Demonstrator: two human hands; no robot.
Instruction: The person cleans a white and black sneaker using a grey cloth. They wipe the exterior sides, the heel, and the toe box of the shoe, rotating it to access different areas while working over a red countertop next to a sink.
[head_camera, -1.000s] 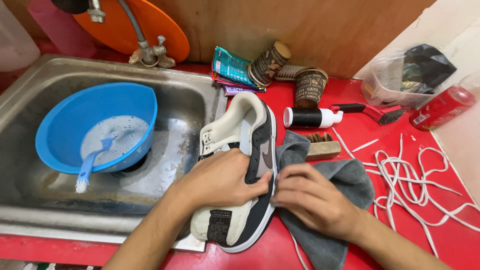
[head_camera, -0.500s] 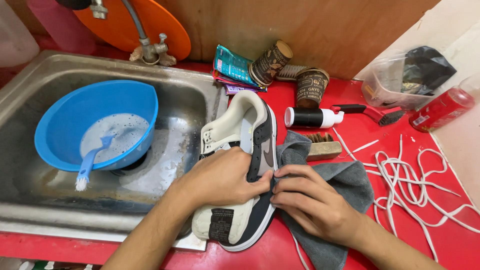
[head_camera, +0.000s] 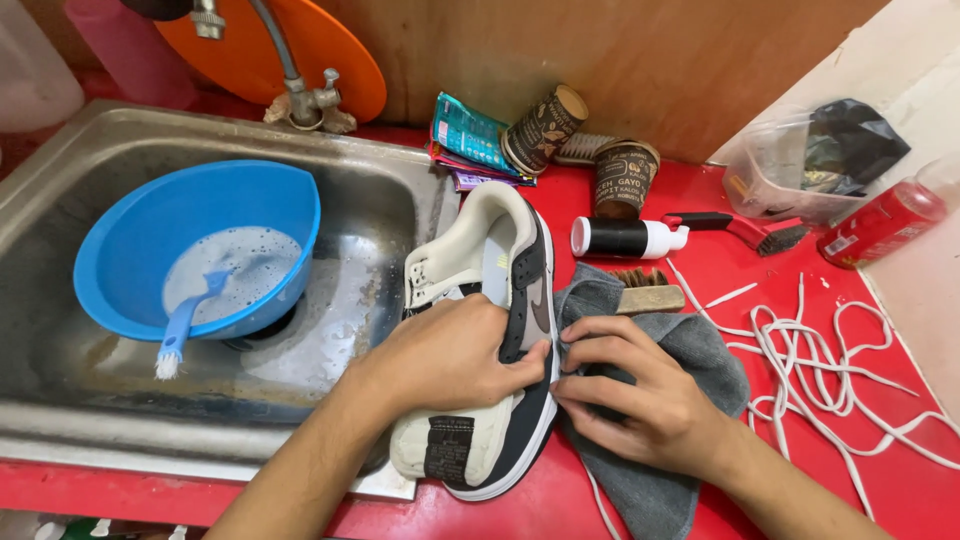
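- Sneaker of cream and dark grey leather with a white sole (head_camera: 500, 300) is laid across the right rim of the steel sink (head_camera: 90, 150), toe toward the person, partly on the red countertop (head_camera: 740, 290).
- The left hand (head_camera: 445, 360) is clamped over the sneaker's middle, fingers curled around its upper.
- The right hand (head_camera: 630, 390) is pressed flat, fingers together, on a grey cloth (head_camera: 690, 350) just right of the sneaker, fingertips touching the sole edge.
- A blue plastic bowl of soapy water (head_camera: 200, 240) with a small blue brush (head_camera: 180, 335) leaning in it is seen in the sink, left of the sneaker.
- Loose white laces (head_camera: 830, 360) are spread well right of the sneaker.
- A white-and-black bottle (head_camera: 625, 238) and a wooden brush (head_camera: 645, 290) are seen just beyond the cloth.
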